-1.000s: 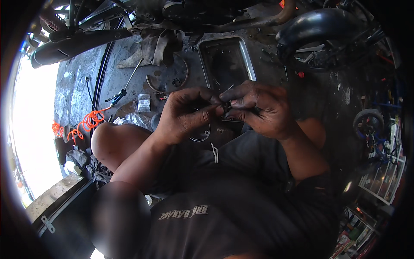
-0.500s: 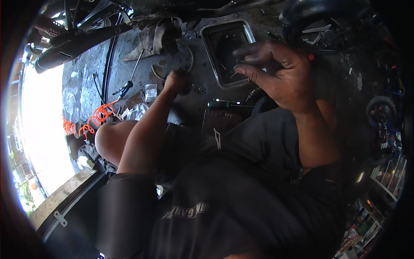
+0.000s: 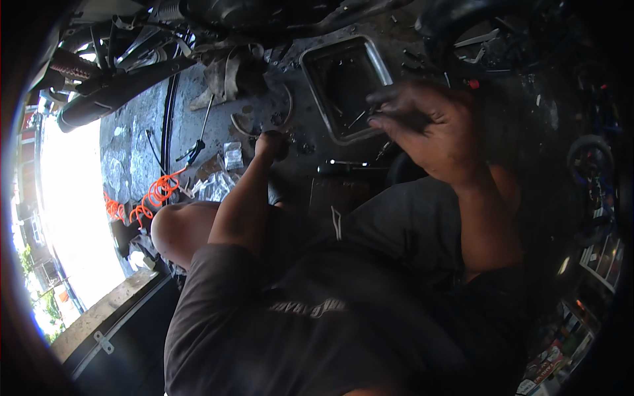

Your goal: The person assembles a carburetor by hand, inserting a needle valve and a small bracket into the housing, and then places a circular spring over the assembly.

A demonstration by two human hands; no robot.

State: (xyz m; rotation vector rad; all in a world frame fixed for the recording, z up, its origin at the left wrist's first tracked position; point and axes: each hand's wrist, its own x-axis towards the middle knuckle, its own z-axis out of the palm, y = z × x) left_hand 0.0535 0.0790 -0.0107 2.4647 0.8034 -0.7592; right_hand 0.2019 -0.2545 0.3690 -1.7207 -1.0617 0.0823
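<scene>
My left hand (image 3: 271,144) is closed low over the floor, just below two curved metal pieces (image 3: 289,109) shaped like brake shoes. Its fingers are dark and mostly hidden, so what it grips cannot be made out. My right hand (image 3: 432,129) is raised beside the right rim of a metal tray (image 3: 309,79). Its thumb and fingertips come close together in a pinch around something small and dark, too unclear to name. A few thin metal parts lie in the tray. Small dark bits (image 3: 304,146) lie right of my left hand.
A long screwdriver (image 3: 197,150), an orange coiled hose (image 3: 158,190) and clear plastic packets (image 3: 232,156) lie on the left. A dark-handled tool (image 3: 333,169) lies before my lap. A grey cloth (image 3: 231,74) and motorcycle parts (image 3: 99,92) are at the far side, a tyre (image 3: 436,30) far right.
The right thumb and fingertips have drawn closer together, and that hand sits slightly lower. My left hand has shifted a little downward in the picture, staying closed. The view has tilted slightly.
</scene>
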